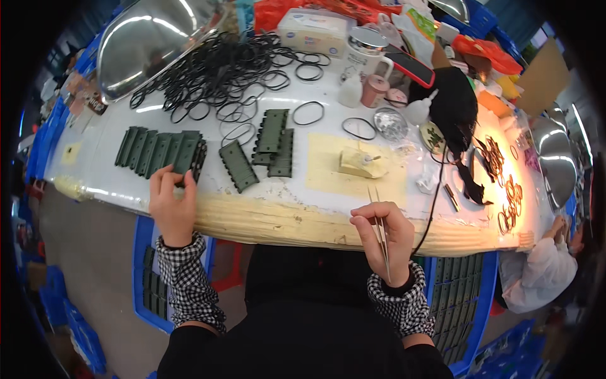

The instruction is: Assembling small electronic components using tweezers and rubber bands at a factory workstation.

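Note:
My left hand [172, 211] is at the near edge of a row of dark green ridged plastic parts [151, 151], its thumb and fingers closed on the rightmost part [186, 150]. Some of that part is hidden behind the fingers. Metal tweezers [379, 234] are held in my right hand [392, 237], their tips pointing away from me over the front of the table. Just beyond the tips stands a small yellowish block [363, 162] with a pin on top. Between the hands lie a single green part [238, 165] and a small stack of them [273, 136].
A heap of black rubber rings [221, 69] spreads across the back left by a shiny metal bowl [151, 44]. Cups, bottles [350, 91] and a phone [410, 66] crowd the back right. Blue crates [464, 303] sit below the table. A person [543, 271] is at the right.

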`<state>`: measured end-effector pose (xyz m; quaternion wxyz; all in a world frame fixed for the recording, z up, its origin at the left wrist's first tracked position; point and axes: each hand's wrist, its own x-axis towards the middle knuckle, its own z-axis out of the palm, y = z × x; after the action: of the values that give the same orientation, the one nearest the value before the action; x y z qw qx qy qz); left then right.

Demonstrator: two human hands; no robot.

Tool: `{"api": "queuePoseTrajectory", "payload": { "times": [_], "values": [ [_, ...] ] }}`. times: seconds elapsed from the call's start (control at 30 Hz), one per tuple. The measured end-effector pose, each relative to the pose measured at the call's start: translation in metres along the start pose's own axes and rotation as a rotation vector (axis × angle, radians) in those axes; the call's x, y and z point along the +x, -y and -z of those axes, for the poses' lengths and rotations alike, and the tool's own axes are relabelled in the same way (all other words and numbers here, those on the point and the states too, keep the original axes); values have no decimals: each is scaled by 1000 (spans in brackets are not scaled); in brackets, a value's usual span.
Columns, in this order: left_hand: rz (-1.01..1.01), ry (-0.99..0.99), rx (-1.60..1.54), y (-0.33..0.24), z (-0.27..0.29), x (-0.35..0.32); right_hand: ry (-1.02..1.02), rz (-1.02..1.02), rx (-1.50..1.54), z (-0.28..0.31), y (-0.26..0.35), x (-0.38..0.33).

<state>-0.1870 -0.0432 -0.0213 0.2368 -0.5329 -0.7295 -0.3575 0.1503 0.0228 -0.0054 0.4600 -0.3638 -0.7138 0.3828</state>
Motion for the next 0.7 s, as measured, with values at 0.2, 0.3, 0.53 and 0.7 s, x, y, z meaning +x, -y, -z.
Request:
{"api": "queuePoseTrajectory", "payload": {
  "times": [0.2,0.3,0.53,0.7],
  "values": [
    [-35,-114,-165,-57,-3,15,-121,21,72,41,-19,-12],
    [-152,155,-312,-102,-39,44,-48,114,-90,70,-25,-13],
    [-373,543,125,-117,-108,94,-295,118,-774,178,-21,-28],
    [-326,513,142,-112,-109,94,-743,-226,-906,326,-97,-30]
  ]
}}
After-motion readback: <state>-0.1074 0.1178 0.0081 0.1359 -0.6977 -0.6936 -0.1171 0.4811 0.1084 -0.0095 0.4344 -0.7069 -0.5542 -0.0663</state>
